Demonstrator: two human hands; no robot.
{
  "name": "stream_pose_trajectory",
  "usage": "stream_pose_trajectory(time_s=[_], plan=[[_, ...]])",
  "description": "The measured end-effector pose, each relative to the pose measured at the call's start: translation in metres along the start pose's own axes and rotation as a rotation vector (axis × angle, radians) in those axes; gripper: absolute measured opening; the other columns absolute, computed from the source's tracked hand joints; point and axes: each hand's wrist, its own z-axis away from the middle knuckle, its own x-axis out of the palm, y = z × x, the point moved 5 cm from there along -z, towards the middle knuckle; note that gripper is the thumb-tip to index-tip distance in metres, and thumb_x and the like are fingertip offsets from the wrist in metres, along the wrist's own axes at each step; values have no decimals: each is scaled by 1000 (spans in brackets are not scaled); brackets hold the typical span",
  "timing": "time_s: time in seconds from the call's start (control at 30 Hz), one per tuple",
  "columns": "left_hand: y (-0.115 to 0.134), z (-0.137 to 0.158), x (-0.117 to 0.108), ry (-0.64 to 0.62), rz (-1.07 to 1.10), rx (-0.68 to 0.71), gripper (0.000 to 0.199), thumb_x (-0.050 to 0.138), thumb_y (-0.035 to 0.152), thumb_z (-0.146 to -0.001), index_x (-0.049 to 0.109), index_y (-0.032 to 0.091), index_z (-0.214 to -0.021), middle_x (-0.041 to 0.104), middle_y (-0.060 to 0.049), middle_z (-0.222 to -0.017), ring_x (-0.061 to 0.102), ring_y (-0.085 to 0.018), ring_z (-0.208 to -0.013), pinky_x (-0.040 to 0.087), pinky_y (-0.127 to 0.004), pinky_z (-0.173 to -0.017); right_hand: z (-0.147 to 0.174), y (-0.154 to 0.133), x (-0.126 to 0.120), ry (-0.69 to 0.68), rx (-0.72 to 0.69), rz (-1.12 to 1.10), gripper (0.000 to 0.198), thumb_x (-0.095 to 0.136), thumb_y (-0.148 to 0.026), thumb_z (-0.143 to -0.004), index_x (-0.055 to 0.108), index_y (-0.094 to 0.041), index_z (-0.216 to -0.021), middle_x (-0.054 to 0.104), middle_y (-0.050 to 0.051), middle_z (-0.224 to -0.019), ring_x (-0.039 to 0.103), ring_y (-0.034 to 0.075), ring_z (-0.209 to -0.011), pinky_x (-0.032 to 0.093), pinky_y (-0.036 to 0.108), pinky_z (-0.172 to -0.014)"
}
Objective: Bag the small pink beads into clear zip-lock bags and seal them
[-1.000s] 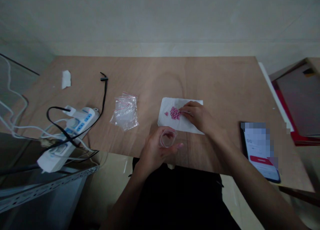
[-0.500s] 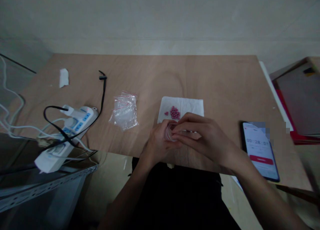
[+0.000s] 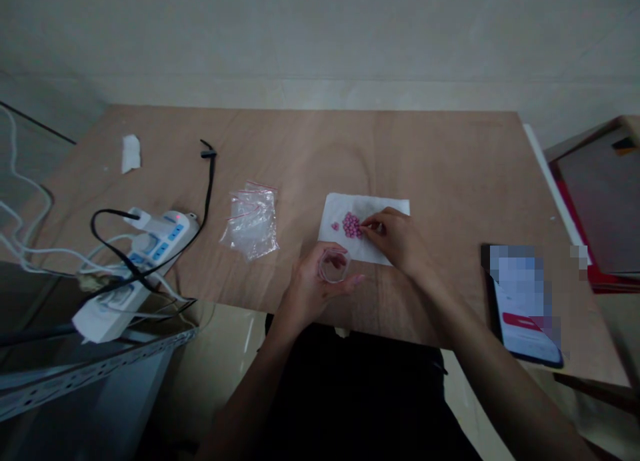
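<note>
Pinching at the pink beads (image 3: 352, 225) with our right hand (image 3: 395, 237), we keep the open small clear bag (image 3: 333, 266), gripped by our left hand (image 3: 313, 287), just nearside of them.

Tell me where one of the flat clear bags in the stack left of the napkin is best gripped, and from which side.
Probably by the red-striped top edge of the uppermost one in the bag stack, pinched from the far side. The bags lie flat and slightly fanned on the table, so those sealed rims stick out apart from each other; the limp middle offers nothing firm. The left hand is the nearer one, though it holds a small open bag.
</note>
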Motion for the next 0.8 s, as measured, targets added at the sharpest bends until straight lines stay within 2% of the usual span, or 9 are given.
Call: stream_pose_trajectory(time_s=[0.1, 0.23, 0.4, 0.53, 0.6, 0.67, 0.73, 0.8], plan=[[0, -1, 0, -4, 1, -23, 33, 78, 36, -72, 59, 20, -93, 68, -1, -80, 66, -14, -72, 50, -22, -56, 0, -3, 3, 5, 9, 26, 13, 66, -24, -85, 76, -16, -86, 69, 8, -82, 61, 17, -66, 49, 31, -63], [0, -2, 0, -8, -9, -21, 32, 78, 36, -73, 59, 20, -93, 68, -1, -80, 66, -14, -72, 51, -24, -60, 1, -6, 2, 22, 19, 75, 17, 63, -27, -87, 75, -18, -81, 68, 9, -80, 62, 20, -72, 49, 34, -65], [-3, -2, 0, -16, 0, -32, 32, 78, 36, -73, 60, 20, -94, 68, -1, -81, 66, -14, -73, 51, -24, -60, 1, -10, 4, 8, 13, 101, 13, 63, -22, -85, 75, -18, -79, 69, 12, -83, 64, 26, -83, 49, 36, -67], [-3, -2, 1, -21, -11, -38, 30, 76, 34, -75, 59, 20, -96, 68, -1, -81, 66, -14, -73, 51, -24, -61, 2, -17, -7, 27, 19, 77, 12, 65, -20, -84, 75, -18, -77, 69, 10, -80, 64, 22, -76, 50, 34, -67], [-2, -3, 0, -15, -21, -29, 30, 76, 34, -75, 58, 20, -95, 67, -1, -81, 65, -14, -74, 51, -25, -63, 9, -29, -23, 73, 6, -30, 10, 67, -24, -84, 75, -18, -81, 68, 6, -78, 61, 17, -68, 49, 31, -63], [1, -5, 0, -18, -21, -10, 32, 76, 35, -75, 57, 20, -95, 67, -1, -82, 65, -15, -75, 52, -27, -68, 21, -46, -40, 115, -49, -227, 10, 68, -27, -84, 74, -20, -84, 68, 3, -77, 58, 14, -63, 47, 27, -57], [4, -8, 2, -46, -3, 8, 36, 76, 38, -74, 55, 21, -98, 68, -2, -86, 66, -17, -79, 52, -29, -71, 33, -66, -51, 65, -133, -386, 9, 66, -27, -86, 74, -22, -86, 67, 2, -79, 58, 13, -64, 47, 25, -56], [7, -9, 5, -84, 14, 24, 38, 74, 40, -75, 53, 22, -101, 68, -3, -91, 65, -18, -83, 51, -30, -72, 43, -82, -52, -53, -207, -405, 11, 64, -26, -88, 74, -22, -88, 65, 3, -83, 59, 13, -69, 49, 25, -60]])
